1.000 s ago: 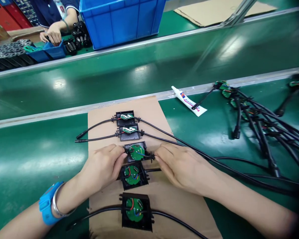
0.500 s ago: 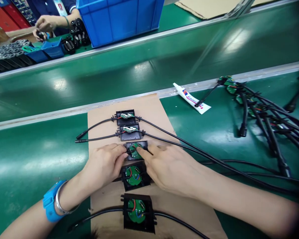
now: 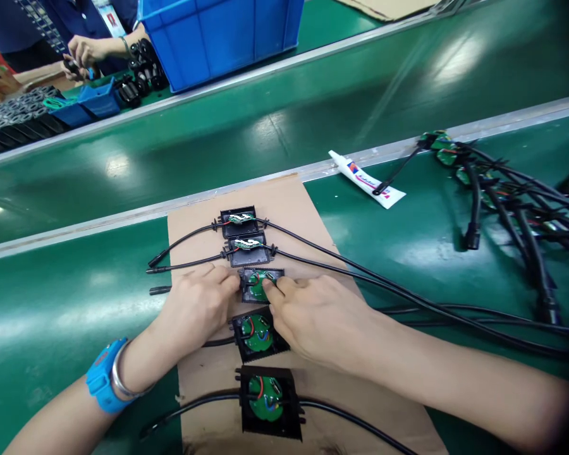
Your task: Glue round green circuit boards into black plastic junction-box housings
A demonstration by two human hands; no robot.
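Observation:
Third from the top in a column of black plastic cases lies an open case (image 3: 252, 297) with a green circuit board (image 3: 256, 285) inside. My left hand (image 3: 199, 306) is closed at its left side, fingers around the black cable, whose plug end (image 3: 159, 291) pokes out behind the hand. At the right side my right hand (image 3: 317, 316) is closed around the cable there, one fingertip touching the board; its grip is partly hidden. Above lie two cases (image 3: 238, 221) whose boards carry white paste. Below are a case (image 3: 260, 335) and another case (image 3: 269, 404), with bare green boards and wires.
Cardboard (image 3: 208, 423) lies under the cases. A white tube (image 3: 367, 180) and a tangle of cabled boards (image 3: 502, 196) lie to the right. Across the metal rail are a blue bin (image 3: 218, 44), small blue trays (image 3: 97, 101) and a co-worker's hands (image 3: 85, 54).
My left hand has shifted slightly up, and a cable plug now shows to its left. My right fingertip remains at the board. The whole view has tilted a little.

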